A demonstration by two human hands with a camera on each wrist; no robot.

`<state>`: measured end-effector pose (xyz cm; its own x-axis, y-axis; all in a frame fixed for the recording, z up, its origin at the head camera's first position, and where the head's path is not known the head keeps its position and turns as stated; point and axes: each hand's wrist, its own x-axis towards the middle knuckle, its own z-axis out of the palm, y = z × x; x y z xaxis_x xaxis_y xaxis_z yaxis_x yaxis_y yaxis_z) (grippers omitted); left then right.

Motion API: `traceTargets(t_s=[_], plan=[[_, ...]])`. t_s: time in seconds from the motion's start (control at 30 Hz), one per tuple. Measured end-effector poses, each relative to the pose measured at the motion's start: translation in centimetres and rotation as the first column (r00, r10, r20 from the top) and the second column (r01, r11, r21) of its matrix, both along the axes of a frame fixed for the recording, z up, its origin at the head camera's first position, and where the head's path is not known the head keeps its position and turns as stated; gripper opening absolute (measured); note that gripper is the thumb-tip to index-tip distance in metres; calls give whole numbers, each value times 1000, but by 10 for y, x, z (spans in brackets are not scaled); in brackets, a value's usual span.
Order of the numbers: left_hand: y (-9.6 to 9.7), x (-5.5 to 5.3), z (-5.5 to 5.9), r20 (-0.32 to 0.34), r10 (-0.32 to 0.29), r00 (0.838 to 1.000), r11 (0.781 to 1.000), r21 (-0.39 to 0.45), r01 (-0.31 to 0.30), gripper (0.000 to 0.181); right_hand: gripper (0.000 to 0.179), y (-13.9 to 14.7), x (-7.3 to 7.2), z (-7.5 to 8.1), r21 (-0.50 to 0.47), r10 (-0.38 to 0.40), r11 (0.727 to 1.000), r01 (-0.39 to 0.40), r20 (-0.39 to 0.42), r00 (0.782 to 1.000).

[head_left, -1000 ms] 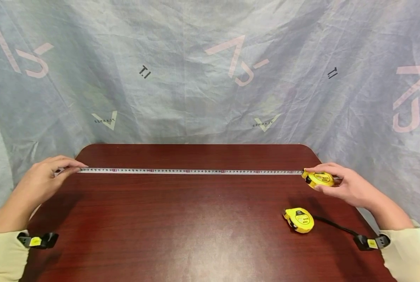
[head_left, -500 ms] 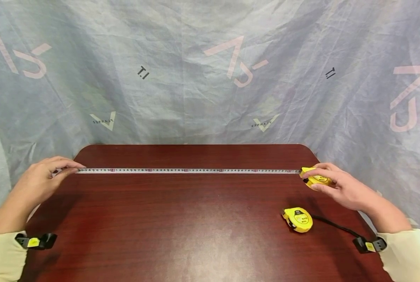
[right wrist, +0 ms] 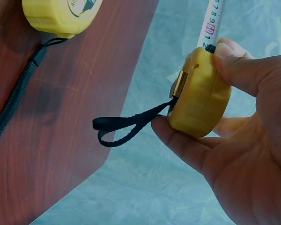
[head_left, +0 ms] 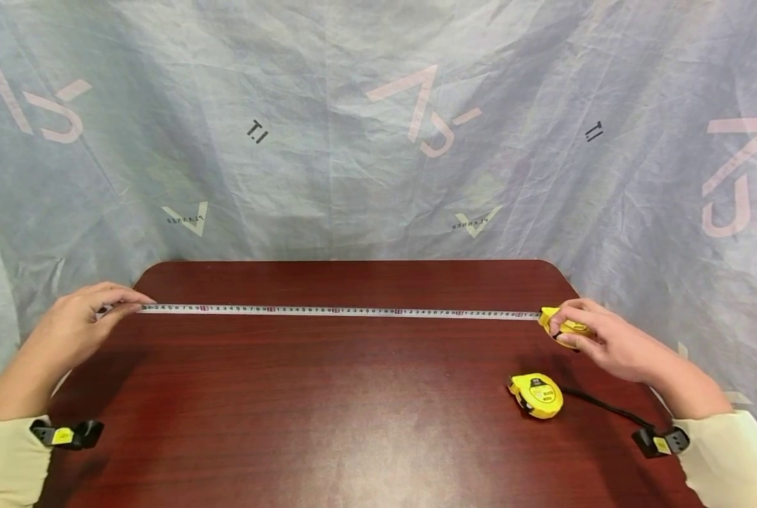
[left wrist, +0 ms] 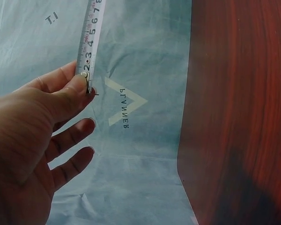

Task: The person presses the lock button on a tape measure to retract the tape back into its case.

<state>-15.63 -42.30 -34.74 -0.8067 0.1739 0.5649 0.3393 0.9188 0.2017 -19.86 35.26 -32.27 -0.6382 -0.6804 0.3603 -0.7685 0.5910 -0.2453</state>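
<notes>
Blade [head_left: 340, 312], a single one, is stretched over the table [head_left: 276, 423] between two hands, the left hand [head_left: 76, 321] and the right hand [head_left: 626, 346]; two yellow tape measures are counted, a loose tape measure [head_left: 539, 396] and a held tape measure [right wrist: 201, 93]. The blade's end is placed at the left fingertips; the loose one is laid near the right hand, the held one within it. By the left thumb and forefinger the end is pinched, two lower fingers being spread apart; by the right thumb and curled fingers the case is gripped, its black strap [right wrist: 131, 124] dangling.
</notes>
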Motion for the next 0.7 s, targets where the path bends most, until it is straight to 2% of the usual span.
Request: traceTargets(t_s=[0.23,0.57,0.7], plan=[[-1,1,-4,-4,-5,1000,1000,0,5,35,46,0,2,-3,-20,-25,999,26,33,999],[2,1,-3,-33,-81,996,995,51,82,41,43,-3,0,2,-33,-13,999,14,33,999],[5,2,-1,-32,-89,996,995,46,91,40,38,-5,-1,5,-33,-23,999,25,66,998]])
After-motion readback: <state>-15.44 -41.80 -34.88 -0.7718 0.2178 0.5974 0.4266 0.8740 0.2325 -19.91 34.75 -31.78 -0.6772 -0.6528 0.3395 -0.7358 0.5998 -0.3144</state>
